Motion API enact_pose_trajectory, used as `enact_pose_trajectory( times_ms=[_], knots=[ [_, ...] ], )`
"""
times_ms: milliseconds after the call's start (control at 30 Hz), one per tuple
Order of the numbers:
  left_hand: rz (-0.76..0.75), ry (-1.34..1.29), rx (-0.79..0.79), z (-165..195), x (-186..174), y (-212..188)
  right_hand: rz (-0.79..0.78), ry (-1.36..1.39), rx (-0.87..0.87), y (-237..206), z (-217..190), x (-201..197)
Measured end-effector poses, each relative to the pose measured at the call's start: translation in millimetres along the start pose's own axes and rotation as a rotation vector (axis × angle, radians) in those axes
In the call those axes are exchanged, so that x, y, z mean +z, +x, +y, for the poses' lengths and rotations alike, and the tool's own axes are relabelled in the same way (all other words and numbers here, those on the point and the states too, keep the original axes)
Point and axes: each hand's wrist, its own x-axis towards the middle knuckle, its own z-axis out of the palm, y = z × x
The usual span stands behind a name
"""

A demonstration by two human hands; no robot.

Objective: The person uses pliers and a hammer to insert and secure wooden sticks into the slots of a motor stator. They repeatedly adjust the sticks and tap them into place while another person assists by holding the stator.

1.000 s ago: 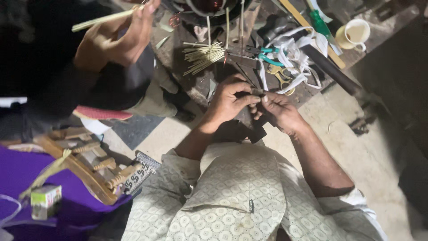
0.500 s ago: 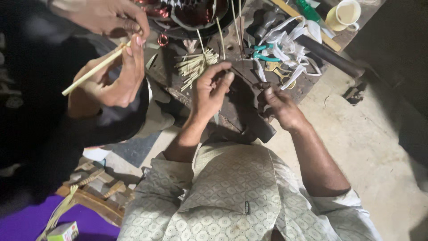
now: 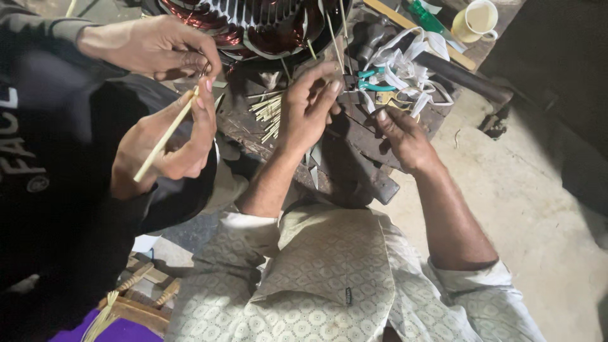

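My left hand [image 3: 309, 106] pinches a thin stick [image 3: 334, 39] between thumb and fingertips, at the stator's [image 3: 253, 28] rim. My right hand [image 3: 405, 138] lies low on the tabletop [image 3: 354, 168], fingers reaching toward the pliers [image 3: 375, 83]; I cannot tell whether it grips anything.

I judge the work partway along: a few sticks stand in the stator's slots, while a loose bundle [image 3: 269, 114] lies just beside my left hand, unused.

Room is tight. A co-worker's hands [image 3: 168, 136] crowd the left side, one holding its own stick just beside the stator. White strips [image 3: 411, 60] tangle around the pliers, and a cup [image 3: 476, 19] sits near the far edge. The tabletop's near edge is close under my wrists; open floor lies to the right.
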Motion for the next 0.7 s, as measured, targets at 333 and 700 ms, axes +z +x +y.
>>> enact_pose_trajectory(
  times_ms=[333,700],
  knots=[
    [-0.094,-0.221,0.058,-23.9,-5.1,20.9,-0.124,0.203,-0.161,13.8,12.3,5.0],
    [-0.043,0.557,0.562,0.0,10.5,41.8,-0.102,-0.050,-0.663,25.5,-4.9,-8.5]
  ],
)
